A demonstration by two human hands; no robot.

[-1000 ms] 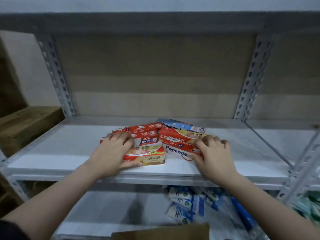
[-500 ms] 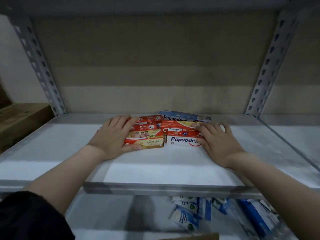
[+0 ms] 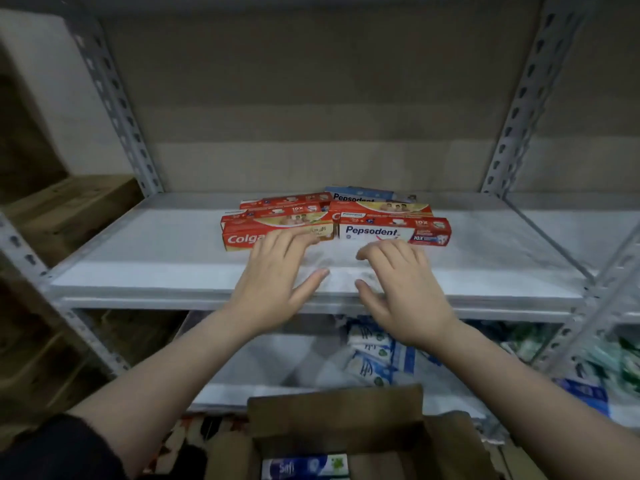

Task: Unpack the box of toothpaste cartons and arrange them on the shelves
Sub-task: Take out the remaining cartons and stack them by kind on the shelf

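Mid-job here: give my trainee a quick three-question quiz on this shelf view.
1. True or false: the left hand grips a carton.
2. Which brand is printed on the front right carton: A) Colgate B) Pepsodent C) Safi?
3. Fill in: the open cardboard box sits ____ the shelf holding the cartons.

Key: 1 false, both it and the right hand are open; 2 B; 3 below.

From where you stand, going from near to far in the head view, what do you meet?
Open cardboard box → left hand and right hand side by side → front cartons, Colgate carton and Pepsodent carton → blue Pepsodent carton at the back → back panel.
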